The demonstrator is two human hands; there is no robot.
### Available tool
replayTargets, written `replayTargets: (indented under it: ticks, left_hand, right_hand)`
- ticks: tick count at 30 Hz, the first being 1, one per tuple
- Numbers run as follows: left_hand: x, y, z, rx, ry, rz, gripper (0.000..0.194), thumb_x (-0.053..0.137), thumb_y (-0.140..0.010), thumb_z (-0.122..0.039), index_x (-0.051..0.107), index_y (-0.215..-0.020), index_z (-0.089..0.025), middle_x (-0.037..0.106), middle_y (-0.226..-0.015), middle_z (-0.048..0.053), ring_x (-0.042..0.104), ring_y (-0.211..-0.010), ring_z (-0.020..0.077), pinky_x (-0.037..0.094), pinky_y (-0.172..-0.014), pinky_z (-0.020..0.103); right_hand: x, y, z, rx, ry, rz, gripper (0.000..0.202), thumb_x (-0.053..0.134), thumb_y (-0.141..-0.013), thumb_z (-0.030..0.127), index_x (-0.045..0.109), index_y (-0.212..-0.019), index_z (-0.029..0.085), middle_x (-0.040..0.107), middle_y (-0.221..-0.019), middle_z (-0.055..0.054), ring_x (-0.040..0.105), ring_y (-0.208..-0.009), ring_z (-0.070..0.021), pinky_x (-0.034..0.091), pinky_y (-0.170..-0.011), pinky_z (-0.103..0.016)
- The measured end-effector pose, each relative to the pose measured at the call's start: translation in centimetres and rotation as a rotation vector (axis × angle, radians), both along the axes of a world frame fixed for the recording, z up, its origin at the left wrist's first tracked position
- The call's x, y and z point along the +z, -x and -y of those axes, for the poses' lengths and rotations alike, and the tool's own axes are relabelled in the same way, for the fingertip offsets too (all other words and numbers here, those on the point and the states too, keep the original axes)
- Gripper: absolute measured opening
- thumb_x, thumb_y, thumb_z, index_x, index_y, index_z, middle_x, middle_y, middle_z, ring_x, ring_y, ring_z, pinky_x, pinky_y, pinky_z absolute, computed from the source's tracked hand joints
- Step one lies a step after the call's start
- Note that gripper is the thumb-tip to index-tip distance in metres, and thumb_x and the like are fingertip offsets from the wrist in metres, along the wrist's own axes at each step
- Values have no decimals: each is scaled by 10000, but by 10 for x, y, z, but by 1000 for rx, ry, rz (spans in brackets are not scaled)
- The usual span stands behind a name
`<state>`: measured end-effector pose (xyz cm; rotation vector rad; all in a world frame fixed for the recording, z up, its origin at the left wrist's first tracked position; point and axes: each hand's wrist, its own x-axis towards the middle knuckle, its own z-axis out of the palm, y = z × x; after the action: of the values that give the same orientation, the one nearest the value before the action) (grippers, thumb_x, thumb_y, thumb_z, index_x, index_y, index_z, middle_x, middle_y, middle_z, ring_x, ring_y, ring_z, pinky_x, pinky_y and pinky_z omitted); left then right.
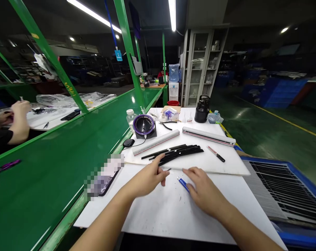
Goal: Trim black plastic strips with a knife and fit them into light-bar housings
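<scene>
My left hand (149, 176) is over the front edge of the white foam sheet, its index finger stretched toward a bundle of thin black strips (184, 150). Between its thumb and curled fingers a small thin dark piece (169, 169) sticks out. My right hand (206, 191) is a little to the right, fingers bent toward the left. Under its thumb is a small blue-handled tool (183, 183) with a short metal tip, pointing up and left; its rear end is hidden by the hand. Small dark specks lie on the white table (168, 212) between my forearms.
On the foam sheet (233, 165) are two long pale bars (158, 142) (208, 136) and a black-handled knife (216, 154). Behind stand pliers (168, 125), a purple-rimmed round device (144, 124), a bottle (131, 118) and a black jug (202, 109). A co-worker's hands (19, 113) are at far left.
</scene>
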<state>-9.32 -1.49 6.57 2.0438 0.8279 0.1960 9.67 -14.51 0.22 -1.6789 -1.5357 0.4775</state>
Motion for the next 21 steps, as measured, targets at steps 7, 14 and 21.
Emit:
replayTargets:
  ticks: [7,14,21]
  left_hand:
    - [-3,-66,-43,-99,477,278,651,607,-843,-451,382,-1374,-150,629,-690,7,363,-487,78,246,-483,215]
    - [-25,-90,-41,-90,668,279,603,652,-803,-448,470,-1269,-109,645,-725,42,359,-455,66,219,-448,212]
    - [-10,-65,-52,43,-105,152,521,649,-792,-451,571,-1247,-211,641,-1195,117,590,-1048,285,434,-915,402]
  right_hand:
    - [19,-46,-69,35,-127,-539,346,658,-817,458,684,-969,148,692,-855,-70,646,-813,-214,552,-750,-356]
    - [-9,-42,-73,4,-193,-829,376,783,-729,487,712,-877,148,685,-762,-61,641,-737,-211,541,-712,-356]
    - [-18,-80,-65,-123,-247,-1060,352,846,-690,405,671,-843,141,685,-770,-47,658,-715,-187,528,-609,-261]
